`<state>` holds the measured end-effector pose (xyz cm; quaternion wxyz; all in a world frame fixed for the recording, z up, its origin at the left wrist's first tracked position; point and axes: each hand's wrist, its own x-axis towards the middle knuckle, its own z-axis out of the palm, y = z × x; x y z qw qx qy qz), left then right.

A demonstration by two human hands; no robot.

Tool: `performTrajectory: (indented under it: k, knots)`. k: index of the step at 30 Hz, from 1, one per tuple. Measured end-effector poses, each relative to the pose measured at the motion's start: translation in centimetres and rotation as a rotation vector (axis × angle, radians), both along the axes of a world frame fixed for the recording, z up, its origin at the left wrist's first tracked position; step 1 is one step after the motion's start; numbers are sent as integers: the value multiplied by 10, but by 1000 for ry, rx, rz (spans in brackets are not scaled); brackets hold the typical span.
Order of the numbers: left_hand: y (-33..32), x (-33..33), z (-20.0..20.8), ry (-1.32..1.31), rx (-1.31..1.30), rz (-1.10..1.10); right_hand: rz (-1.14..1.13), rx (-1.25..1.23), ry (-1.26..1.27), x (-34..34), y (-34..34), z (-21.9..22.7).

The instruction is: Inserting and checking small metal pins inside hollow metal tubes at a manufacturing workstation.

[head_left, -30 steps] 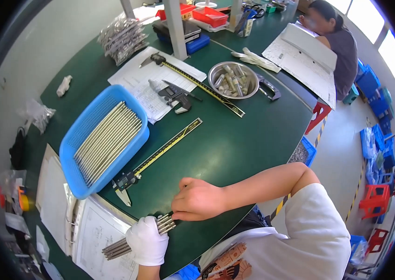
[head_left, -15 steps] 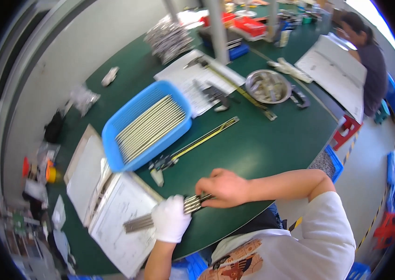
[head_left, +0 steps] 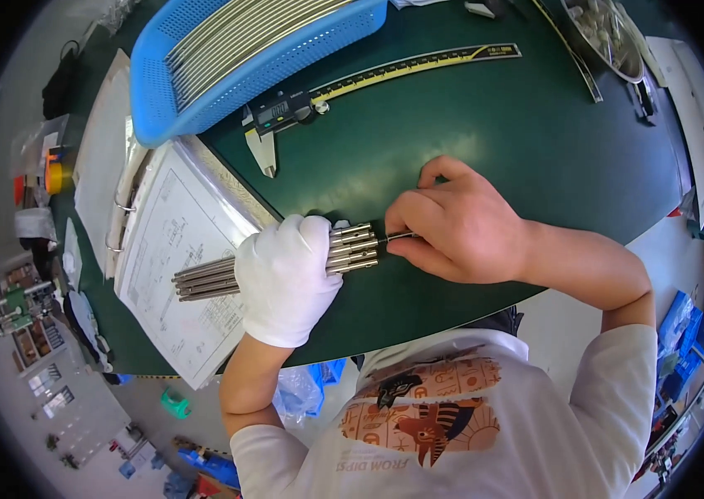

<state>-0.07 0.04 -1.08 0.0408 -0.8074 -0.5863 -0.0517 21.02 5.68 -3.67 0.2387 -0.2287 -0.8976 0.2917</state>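
A bundle of several slim metal rods [head_left: 354, 249] is held in my left hand [head_left: 285, 279], which wears a white glove. The rods' thicker ends, with small holes, stick out to the right of the fist. Their thinner ends [head_left: 206, 279] reach left over the drawing sheet. My bare right hand [head_left: 464, 229] is closed in a pinch just right of the rod ends, on a thin dark metal piece [head_left: 402, 236]. Its tip is close to the rod ends; whether it enters one I cannot tell. Most of it is hidden by the fingers.
A blue plastic basket [head_left: 260, 87] of long rods stands at the far left. Near it lies a digital caliper [head_left: 285, 112]. An open ring binder [head_left: 171, 237] with drawings lies left of my hands. A metal bowl [head_left: 636, 66] is at the far right, beside a ruler-like bar [head_left: 572, 54].
The view has moved closer and lower over the hands. My right hand has drawn off the rod ends to the right, the thin piece now showing between its fingers. My left hand still grips the bundle.
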Motion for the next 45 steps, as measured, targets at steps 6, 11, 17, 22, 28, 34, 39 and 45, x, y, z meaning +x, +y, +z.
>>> performTrajectory:
  k: [6, 11, 17, 22, 28, 34, 39, 45]
  knots:
    - [-7, 0, -2, -18, 32, -21, -32, 79, 10, 0, -8, -2]
    - [-8, 0, -1, -4, 28, -15, -58, 48, 94, -1, -8, 0]
    - [-7, -2, -1, -3, 27, 19, -40, 134, 13, -4, -5, -5]
    - [-5, -1, -2, 5, 73, 22, -42, 10, 64, -4, -4, 4]
    - [-5, 1, -4, -35, 99, 13, -19, 110, 94, -6, -2, -6]
    - [-3, -1, -1, -21, 63, 30, -35, 5, 98, -3, 3, -1]
    - [-3, 0, 9, 16, -68, 72, -48, 68, 26, -2, 4, 4]
    - [-4, 2, -2, 17, -23, 81, -40, 26, 103, 2, 4, -3]
